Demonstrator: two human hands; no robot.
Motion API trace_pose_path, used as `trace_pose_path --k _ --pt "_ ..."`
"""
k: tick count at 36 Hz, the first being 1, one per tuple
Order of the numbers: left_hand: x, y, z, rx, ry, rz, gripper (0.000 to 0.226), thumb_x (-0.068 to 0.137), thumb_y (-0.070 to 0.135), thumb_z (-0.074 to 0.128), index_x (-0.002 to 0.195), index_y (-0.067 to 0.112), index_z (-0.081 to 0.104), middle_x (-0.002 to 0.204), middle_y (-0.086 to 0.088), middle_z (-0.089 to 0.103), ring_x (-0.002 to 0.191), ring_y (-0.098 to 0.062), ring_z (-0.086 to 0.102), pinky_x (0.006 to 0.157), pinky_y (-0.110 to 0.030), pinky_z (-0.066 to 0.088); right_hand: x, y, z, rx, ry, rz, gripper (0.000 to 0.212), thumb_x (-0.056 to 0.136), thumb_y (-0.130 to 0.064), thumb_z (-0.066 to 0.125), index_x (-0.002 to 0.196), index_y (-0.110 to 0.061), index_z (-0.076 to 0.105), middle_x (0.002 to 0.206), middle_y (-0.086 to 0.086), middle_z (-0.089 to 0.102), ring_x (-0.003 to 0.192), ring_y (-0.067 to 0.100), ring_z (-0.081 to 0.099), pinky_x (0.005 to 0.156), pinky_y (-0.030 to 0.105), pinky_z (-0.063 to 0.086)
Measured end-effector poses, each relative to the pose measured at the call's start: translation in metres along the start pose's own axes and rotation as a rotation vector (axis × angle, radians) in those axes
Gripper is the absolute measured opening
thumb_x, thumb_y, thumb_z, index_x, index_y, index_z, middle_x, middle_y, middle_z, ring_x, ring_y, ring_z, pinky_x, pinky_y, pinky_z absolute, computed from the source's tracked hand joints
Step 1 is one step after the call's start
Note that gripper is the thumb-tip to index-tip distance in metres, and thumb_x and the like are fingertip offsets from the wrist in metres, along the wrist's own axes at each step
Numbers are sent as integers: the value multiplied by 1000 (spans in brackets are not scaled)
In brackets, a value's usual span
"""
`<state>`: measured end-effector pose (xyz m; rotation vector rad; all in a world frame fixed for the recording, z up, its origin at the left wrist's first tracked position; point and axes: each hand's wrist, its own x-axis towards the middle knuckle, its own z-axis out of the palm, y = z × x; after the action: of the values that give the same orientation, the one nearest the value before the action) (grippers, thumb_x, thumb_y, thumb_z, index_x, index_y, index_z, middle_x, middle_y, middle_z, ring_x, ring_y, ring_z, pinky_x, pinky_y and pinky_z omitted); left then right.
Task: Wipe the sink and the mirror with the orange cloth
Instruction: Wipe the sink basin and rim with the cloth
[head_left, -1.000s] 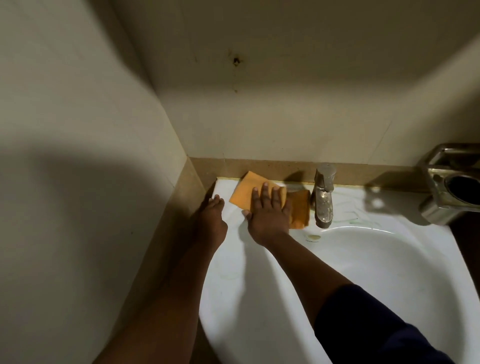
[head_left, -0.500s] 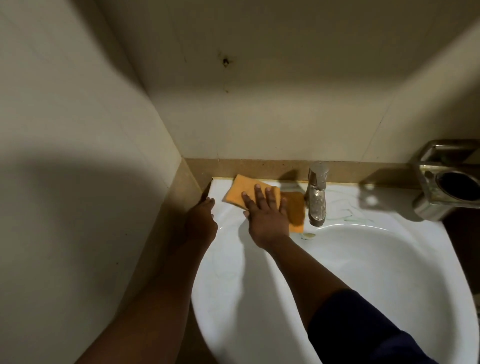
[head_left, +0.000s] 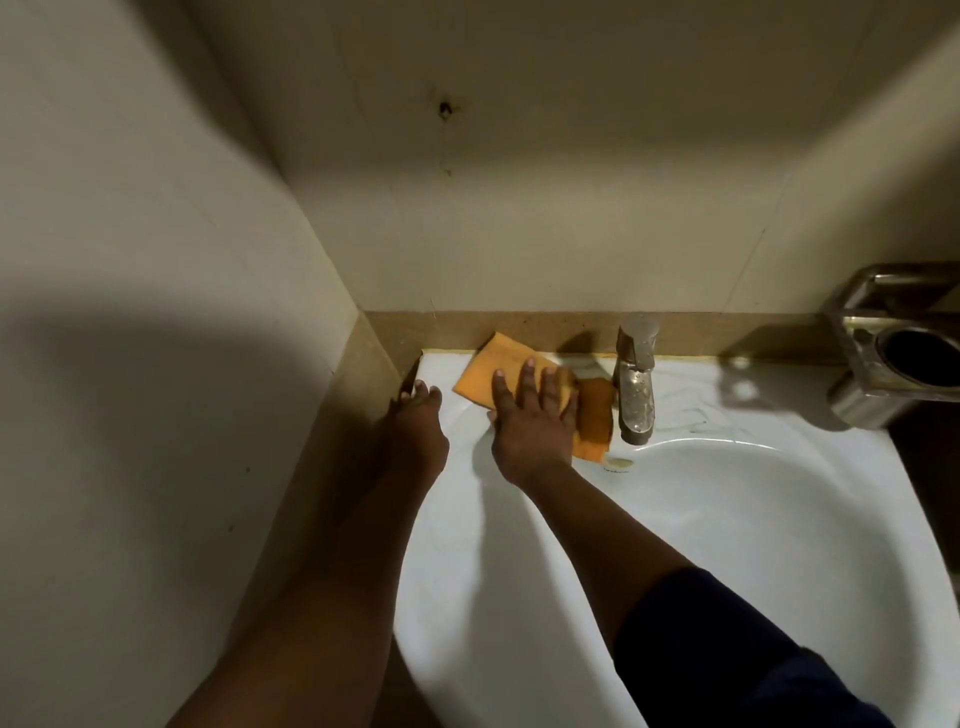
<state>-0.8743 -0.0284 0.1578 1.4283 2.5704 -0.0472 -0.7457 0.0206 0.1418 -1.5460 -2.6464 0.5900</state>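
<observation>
The orange cloth (head_left: 498, 366) lies flat on the back left ledge of the white sink (head_left: 737, 530), just left of the tap. My right hand (head_left: 532, 421) presses down on the cloth with its fingers spread. My left hand (head_left: 418, 434) rests on the sink's left rim near the corner, fingers together, holding nothing. No mirror is in view.
A steel tap (head_left: 635, 384) stands at the back middle of the sink. A metal holder with a round opening (head_left: 898, 353) is fixed at the right. Beige tiled walls close in on the left and behind, with a brown strip (head_left: 519, 327) along the sink's back edge.
My right hand has slid the cloth slightly left and back along the ledge. The left hand has shifted a little toward the back corner of the rim.
</observation>
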Motion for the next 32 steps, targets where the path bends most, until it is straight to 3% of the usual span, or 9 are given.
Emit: trace_pose_path --k 6,11,17,21,26,29,32 --pt "0 -9 -4 -204 -63 -21 59 92 4 51 145 11 29 153 -5 30 133 -26 42 109 -41 37 -11 -21 11 -33 -26 -210 52 102 -38 22 151 -32 6 159 8 -9 144 33 -16 110 55 -14" --pt "11 -23 -11 -306 -65 -69 38 99 20 40 133 6 50 138 -14 51 121 -33 52 108 -41 36 -22 -25 17 -59 -31 -328 49 102 -36 25 150 -36 12 159 6 -5 145 32 -13 110 56 -13" --pt "12 -17 -25 -174 -72 5 41 100 24 36 136 7 44 137 -18 50 123 -34 48 109 -41 33 2 -24 9 -59 -53 -238 53 102 -41 20 150 -36 -1 159 0 -14 145 27 -17 108 61 -13" --pt "20 -24 -21 -184 -77 -15 45 101 31 29 142 15 35 138 -15 48 124 -34 48 110 -42 32 6 -35 10 -32 -13 -180 56 100 -41 23 151 -33 1 159 2 -13 144 29 -17 107 63 -13" --pt "25 -28 -21 -321 -24 -21 39 100 22 36 138 21 45 141 -12 48 124 -32 48 108 -35 33 -8 -40 20 -25 13 -295 51 100 -37 28 150 -34 15 160 3 -4 145 31 -12 109 61 -11" --pt "23 -21 -23 -323 3 -36 39 98 19 38 136 25 47 141 -9 48 126 -32 47 110 -37 32 -27 -47 28 38 14 -388 45 101 -35 28 146 -33 30 160 5 3 145 33 -8 109 59 -13" --pt "20 -16 -25 -306 -23 -47 41 98 16 40 138 24 45 143 -9 46 127 -31 45 110 -40 33 -46 -52 38 98 -7 -453 45 101 -35 27 146 -33 30 160 6 7 145 35 -6 108 62 -10"
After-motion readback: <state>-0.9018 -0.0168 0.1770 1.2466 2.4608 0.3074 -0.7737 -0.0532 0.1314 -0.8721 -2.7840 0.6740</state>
